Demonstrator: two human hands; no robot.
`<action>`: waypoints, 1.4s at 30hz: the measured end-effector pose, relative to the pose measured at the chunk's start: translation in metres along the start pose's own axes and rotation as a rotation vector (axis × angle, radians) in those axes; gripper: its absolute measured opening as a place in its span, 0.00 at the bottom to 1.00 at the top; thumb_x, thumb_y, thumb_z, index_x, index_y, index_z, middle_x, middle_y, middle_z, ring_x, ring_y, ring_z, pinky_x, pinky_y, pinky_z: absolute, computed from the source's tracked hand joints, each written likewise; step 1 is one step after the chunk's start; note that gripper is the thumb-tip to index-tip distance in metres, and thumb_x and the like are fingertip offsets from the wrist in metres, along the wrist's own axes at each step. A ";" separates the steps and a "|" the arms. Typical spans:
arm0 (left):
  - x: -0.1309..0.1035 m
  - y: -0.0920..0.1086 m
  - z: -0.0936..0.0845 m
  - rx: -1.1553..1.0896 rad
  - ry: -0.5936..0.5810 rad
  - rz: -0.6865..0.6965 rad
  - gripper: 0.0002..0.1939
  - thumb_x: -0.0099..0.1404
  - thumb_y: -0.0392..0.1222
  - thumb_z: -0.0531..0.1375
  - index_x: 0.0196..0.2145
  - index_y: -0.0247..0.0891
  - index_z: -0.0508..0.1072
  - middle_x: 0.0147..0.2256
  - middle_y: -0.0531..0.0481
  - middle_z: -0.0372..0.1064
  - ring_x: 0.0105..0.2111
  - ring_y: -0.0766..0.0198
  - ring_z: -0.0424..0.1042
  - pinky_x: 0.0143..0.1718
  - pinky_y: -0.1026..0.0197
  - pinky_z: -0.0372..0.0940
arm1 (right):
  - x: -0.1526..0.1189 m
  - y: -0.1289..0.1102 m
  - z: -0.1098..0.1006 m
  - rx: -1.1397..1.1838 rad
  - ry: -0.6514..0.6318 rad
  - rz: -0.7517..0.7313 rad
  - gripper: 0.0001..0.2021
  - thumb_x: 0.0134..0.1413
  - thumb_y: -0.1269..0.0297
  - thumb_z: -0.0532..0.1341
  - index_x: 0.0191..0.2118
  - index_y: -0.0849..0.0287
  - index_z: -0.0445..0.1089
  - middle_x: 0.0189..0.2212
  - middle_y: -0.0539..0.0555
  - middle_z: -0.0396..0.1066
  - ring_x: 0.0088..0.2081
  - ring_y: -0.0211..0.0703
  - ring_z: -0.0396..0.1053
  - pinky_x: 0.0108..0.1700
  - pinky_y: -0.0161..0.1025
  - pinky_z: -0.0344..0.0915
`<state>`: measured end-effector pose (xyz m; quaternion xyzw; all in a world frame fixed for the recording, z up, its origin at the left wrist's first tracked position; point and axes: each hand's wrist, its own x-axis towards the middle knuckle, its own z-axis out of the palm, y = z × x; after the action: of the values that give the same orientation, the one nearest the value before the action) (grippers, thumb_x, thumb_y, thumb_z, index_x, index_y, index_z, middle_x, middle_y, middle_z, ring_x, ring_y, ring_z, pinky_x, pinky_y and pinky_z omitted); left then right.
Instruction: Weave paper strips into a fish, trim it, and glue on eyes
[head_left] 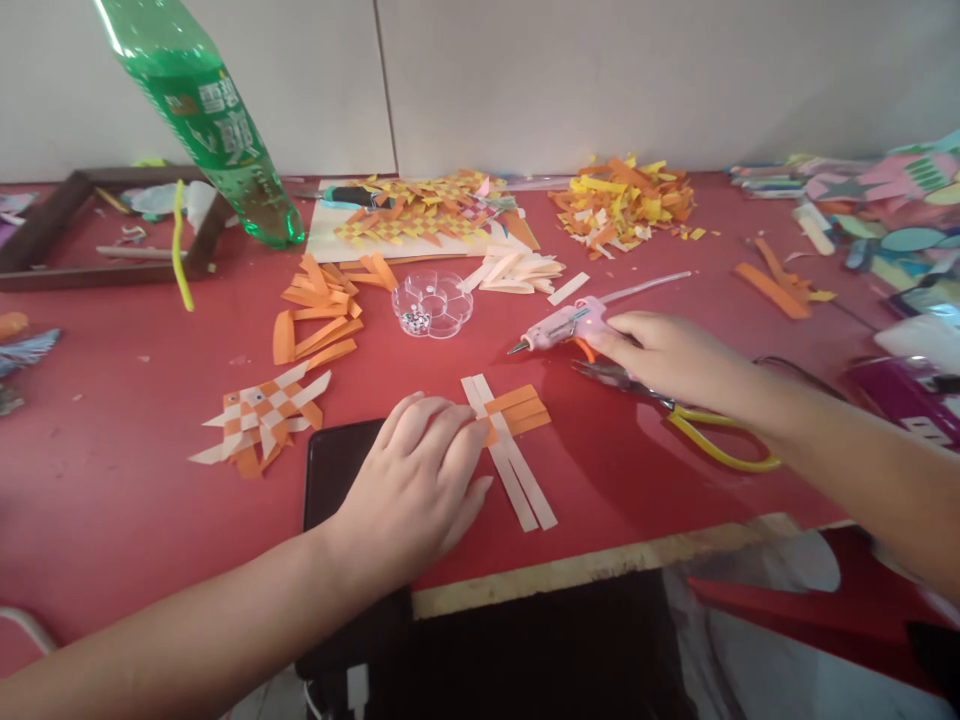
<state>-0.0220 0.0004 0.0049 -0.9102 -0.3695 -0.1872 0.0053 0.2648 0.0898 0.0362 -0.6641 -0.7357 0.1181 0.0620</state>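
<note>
Pale and orange paper strips (517, 470) cross over one another near the table's front edge. My left hand (420, 470) lies over the left ends of the orange strips (525, 408), its fingers bent together and holding them; the fingertips are partly hidden. A pink glue gun (566, 322) is gripped in my right hand (656, 350), with its nozzle pointing left above the table and a clear glue stick out of its back. Left of my left hand sits a woven orange and white paper fish (266, 415) with stick-on eyes.
Scissors (701, 425) with yellow handles lie under my right forearm. A black phone (337, 465) sits beneath my left hand. Behind are a clear divided dish (442, 310), loose orange strips (319, 300), a green bottle (217, 130) and a heap of paper scraps (626, 200).
</note>
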 end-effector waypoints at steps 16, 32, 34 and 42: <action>0.001 -0.001 -0.001 -0.082 -0.015 -0.048 0.23 0.66 0.39 0.57 0.56 0.27 0.65 0.52 0.37 0.71 0.53 0.48 0.66 0.57 0.42 0.59 | -0.049 -0.049 0.034 0.134 0.207 -0.807 0.07 0.58 0.71 0.59 0.43 0.58 0.66 0.36 0.55 0.73 0.39 0.47 0.69 0.43 0.46 0.69; 0.001 -0.001 -0.004 -0.186 0.083 -0.050 0.18 0.59 0.26 0.53 0.47 0.29 0.68 0.42 0.40 0.74 0.42 0.51 0.69 0.49 0.45 0.63 | -0.056 -0.058 0.032 0.285 -0.027 -0.726 0.17 0.55 0.68 0.60 0.51 0.59 0.64 0.43 0.58 0.73 0.45 0.49 0.70 0.48 0.48 0.68; 0.001 -0.001 -0.003 -0.184 0.080 -0.135 0.13 0.59 0.28 0.55 0.43 0.30 0.68 0.34 0.42 0.73 0.36 0.53 0.68 0.41 0.47 0.65 | -0.056 -0.061 0.034 0.251 -0.016 -0.726 0.17 0.55 0.63 0.62 0.50 0.60 0.65 0.43 0.59 0.73 0.45 0.51 0.69 0.48 0.50 0.68; 0.002 -0.005 -0.004 -0.409 0.064 -0.016 0.14 0.64 0.29 0.55 0.47 0.35 0.62 0.39 0.43 0.72 0.39 0.57 0.70 0.47 0.49 0.66 | -0.056 -0.069 0.040 0.196 0.056 -0.697 0.20 0.50 0.54 0.66 0.45 0.59 0.65 0.40 0.60 0.74 0.42 0.54 0.70 0.45 0.52 0.68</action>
<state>-0.0252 0.0051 0.0088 -0.8829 -0.3308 -0.2872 -0.1694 0.1949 0.0243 0.0189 -0.3674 -0.9010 0.1417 0.1821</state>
